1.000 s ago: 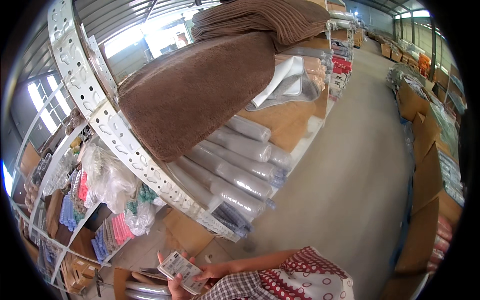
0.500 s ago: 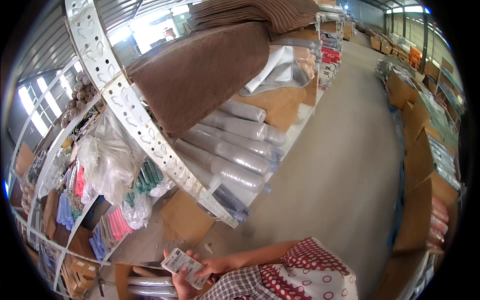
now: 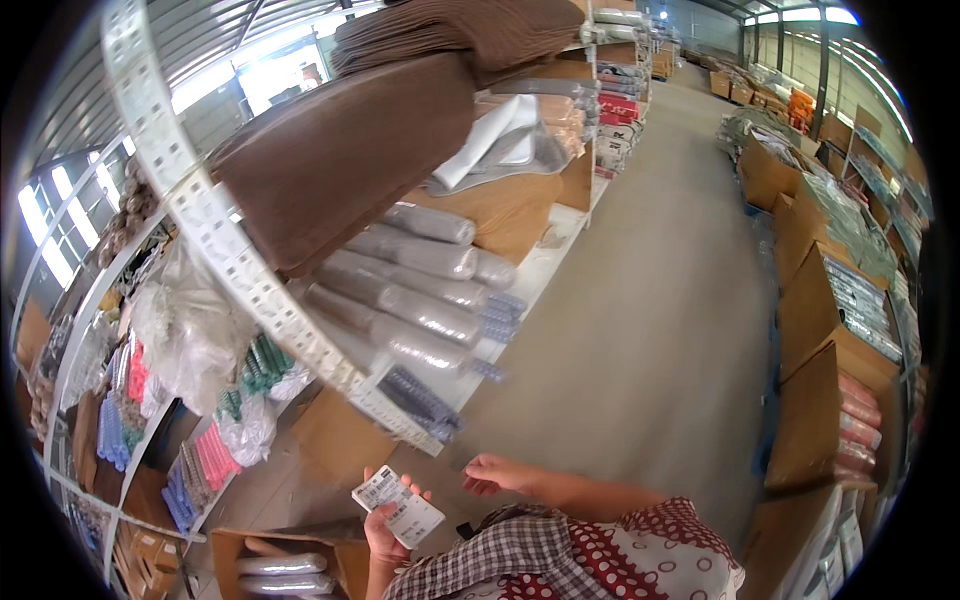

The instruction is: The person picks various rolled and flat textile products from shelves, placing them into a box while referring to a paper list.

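In my left hand is a thin stack of white printed labels, held tilted with the thumb on one side and the fingers behind. My right hand hovers to the right of the labels, apart from them. Its fingers are loosely bent with small gaps, and I see nothing in them. Below and left of my left hand stands an open cardboard box with rolls wrapped in clear plastic.
A perforated white shelf post slants across the left. Behind it lie grey plastic-wrapped rolls and a brown folded plush stack. Open cartons line the right side of the concrete aisle. Bundled coloured rolls fill the left rack.
My right hand has left the labels and moved right and up. The labels have shifted right in my left hand. The shelves have slid left in view as my head turned.
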Available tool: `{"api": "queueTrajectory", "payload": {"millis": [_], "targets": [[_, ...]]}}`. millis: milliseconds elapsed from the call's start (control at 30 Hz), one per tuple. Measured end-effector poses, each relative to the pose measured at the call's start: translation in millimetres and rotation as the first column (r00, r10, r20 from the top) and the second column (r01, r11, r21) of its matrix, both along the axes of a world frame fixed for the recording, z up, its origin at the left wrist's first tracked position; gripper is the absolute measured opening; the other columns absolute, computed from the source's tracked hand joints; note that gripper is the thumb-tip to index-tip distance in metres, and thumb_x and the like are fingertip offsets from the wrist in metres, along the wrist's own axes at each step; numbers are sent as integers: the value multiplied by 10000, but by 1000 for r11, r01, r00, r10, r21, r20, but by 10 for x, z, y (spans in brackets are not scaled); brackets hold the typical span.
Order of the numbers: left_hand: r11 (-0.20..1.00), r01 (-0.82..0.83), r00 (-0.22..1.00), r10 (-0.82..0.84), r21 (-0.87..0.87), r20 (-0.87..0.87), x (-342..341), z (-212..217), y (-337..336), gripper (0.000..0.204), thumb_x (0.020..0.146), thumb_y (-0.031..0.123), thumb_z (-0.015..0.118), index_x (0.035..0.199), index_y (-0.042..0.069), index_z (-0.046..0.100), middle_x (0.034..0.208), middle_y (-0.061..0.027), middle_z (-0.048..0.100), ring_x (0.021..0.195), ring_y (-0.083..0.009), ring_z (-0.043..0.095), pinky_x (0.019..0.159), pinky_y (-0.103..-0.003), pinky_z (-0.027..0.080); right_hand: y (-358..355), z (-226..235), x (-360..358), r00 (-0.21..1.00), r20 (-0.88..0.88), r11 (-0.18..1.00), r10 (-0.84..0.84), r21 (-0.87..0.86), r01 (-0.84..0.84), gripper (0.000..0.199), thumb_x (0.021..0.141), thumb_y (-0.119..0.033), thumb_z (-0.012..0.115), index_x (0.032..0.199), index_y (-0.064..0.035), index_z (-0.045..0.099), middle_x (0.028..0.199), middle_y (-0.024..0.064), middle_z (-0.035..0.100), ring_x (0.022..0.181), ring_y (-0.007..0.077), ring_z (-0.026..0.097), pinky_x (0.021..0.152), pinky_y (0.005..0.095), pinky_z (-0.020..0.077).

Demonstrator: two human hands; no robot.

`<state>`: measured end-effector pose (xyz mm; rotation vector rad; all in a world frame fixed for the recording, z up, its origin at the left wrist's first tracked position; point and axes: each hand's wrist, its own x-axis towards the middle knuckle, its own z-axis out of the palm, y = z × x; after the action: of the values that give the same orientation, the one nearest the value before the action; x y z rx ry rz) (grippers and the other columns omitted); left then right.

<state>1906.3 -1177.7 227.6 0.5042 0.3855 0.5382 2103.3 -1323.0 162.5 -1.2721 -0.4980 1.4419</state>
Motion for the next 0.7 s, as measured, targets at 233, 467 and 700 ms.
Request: {"api": "queueTrajectory", "payload": {"millis": [233,467,700], "targets": [[978,177,984,-178,-108,-4,1982,-305,-820,810,705,28,536,1411,309,255,1107,-181,542,962,-324,591,935,-542,464,-1438,-258,2137,957,160,969,-240,-11,245,392,923,-391,564,1131,-59,539,1014,44,614,887,132,566,782,277,464],[949,288,956,-292,-132,-14,3973,-90,-1276,798,712,1,527,1407,304,278,1140,-217,532,997,-369,583,932,-571,459,-2168,126,4387,785,374,853,-493,32,521,320,861,-286,660,1041,-40,562,916,16,608,833,106,562,746,278,471],[952,286,958,-288,-112,-2,5881,-245,-887,780,701,-3,521,1394,312,348,1131,-210,552,990,-352,594,917,-554,474,-2131,-114,6592,417,743,789,-523,236,568,452,804,-271,721,1131,-34,516,975,78,617,872,178,599,774,326,501]]}}
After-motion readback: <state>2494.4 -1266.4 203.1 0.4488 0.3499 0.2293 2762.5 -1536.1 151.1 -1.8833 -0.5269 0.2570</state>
